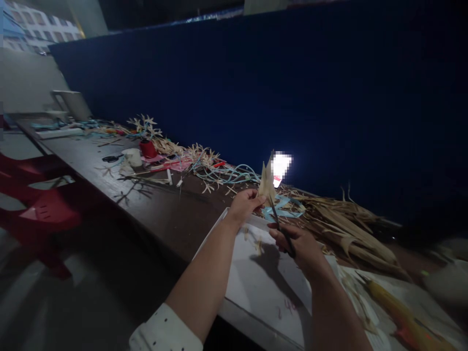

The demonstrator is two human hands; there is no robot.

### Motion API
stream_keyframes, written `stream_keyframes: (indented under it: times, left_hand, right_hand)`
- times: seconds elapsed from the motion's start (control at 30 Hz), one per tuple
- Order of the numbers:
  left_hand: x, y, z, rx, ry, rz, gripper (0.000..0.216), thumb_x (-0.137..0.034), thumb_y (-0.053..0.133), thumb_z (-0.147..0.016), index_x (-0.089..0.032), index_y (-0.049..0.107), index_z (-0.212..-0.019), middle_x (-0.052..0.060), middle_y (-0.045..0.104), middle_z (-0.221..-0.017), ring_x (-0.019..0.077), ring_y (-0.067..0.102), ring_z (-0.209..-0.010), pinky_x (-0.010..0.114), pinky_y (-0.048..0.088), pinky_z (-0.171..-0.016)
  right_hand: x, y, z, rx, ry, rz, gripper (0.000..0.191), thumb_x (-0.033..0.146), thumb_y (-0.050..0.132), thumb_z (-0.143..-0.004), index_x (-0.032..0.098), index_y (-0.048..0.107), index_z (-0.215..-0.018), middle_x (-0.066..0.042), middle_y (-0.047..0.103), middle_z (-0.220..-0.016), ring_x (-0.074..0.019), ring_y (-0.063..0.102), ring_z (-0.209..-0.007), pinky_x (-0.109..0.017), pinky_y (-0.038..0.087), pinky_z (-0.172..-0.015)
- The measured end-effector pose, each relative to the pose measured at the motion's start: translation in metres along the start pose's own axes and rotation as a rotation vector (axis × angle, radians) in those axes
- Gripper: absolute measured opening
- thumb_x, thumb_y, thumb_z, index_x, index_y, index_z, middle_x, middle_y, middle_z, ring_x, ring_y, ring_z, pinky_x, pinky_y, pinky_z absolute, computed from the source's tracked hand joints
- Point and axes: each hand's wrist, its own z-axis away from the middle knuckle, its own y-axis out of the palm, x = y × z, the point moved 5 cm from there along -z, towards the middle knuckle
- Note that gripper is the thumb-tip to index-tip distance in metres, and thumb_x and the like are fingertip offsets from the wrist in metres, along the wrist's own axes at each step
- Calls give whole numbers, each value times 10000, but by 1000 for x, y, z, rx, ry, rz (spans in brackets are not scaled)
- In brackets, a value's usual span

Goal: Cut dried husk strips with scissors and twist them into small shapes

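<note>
My left hand [244,205] pinches a pale dried leaf piece [266,183] and holds it upright above a white sheet [256,282] on the table. My right hand [298,246] is closed round the handles of dark scissors [281,229], whose blades point up to the base of the leaf piece. Small leaf scraps lie on the sheet under both hands.
A long dark table [164,209] runs along a blue wall, strewn with dried husks [347,226], straw flowers [146,124], blue cords [234,174], a red cup [148,147], a white cup [133,157] and other scissors [111,158]. Red plastic chairs [40,209] stand left. A yellow glue gun [402,317] lies right.
</note>
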Motion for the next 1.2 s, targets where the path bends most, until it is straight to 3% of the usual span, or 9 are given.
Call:
stream_keyframes:
  times: [0.43, 0.9, 1.2]
  left_hand:
    - [0, -1, 0, -10, 6, -13, 245, -301, 701, -645, -125, 566, -749, -16, 570, -617, 58, 524, -537, 176, 420, -524]
    - [10, 10, 2, 104, -53, -43, 342, -323, 721, -633, -125, 592, -881, 31, 637, -752, 97, 595, -605, 210, 469, -553]
    - [10, 11, 2, 120, -45, -63, 298, -311, 703, -661, -115, 586, -853, 23, 610, -723, 92, 586, -585, 204, 469, -542]
  right_hand:
    - [5, 1, 2, -71, 11, -54, 430, 504, 695, -613, 147, 717, -853, 21, 494, -486, -104, 413, -457, -232, 315, -440]
    - [-2, -1, -2, -96, 18, -120, 491, 493, 733, -582, 154, 712, -935, -6, 570, -587, -126, 490, -522, -248, 402, -502]
    - [-4, -2, -2, -118, 35, -121, 455, 469, 747, -579, 162, 712, -912, 7, 563, -580, -122, 486, -528, -239, 402, -505]
